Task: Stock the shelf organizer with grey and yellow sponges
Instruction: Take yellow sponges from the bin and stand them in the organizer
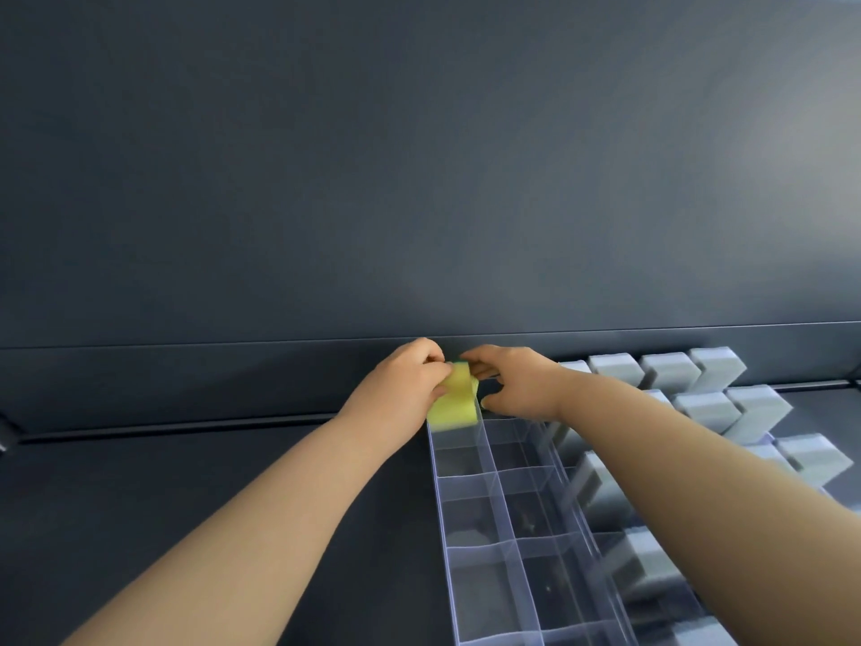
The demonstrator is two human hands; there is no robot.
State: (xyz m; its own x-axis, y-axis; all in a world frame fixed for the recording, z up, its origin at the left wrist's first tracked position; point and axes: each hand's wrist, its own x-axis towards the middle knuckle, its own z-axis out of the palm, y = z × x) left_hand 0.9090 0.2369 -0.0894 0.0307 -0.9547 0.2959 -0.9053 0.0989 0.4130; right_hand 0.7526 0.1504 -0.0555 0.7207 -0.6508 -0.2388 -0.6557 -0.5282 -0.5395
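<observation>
At frame centre, the left hand [410, 377] pinches the yellow sponge [454, 403]; the right hand [517, 382] steadies its top. Soft, light, compressible: grip the side faces.

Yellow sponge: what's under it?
The yellow sponge, pinched by the left hand and right hand, sits at the far-left compartment of the clear organizer. Its lower edge hides that cell's floor. The nearer cells in that column look empty.
</observation>
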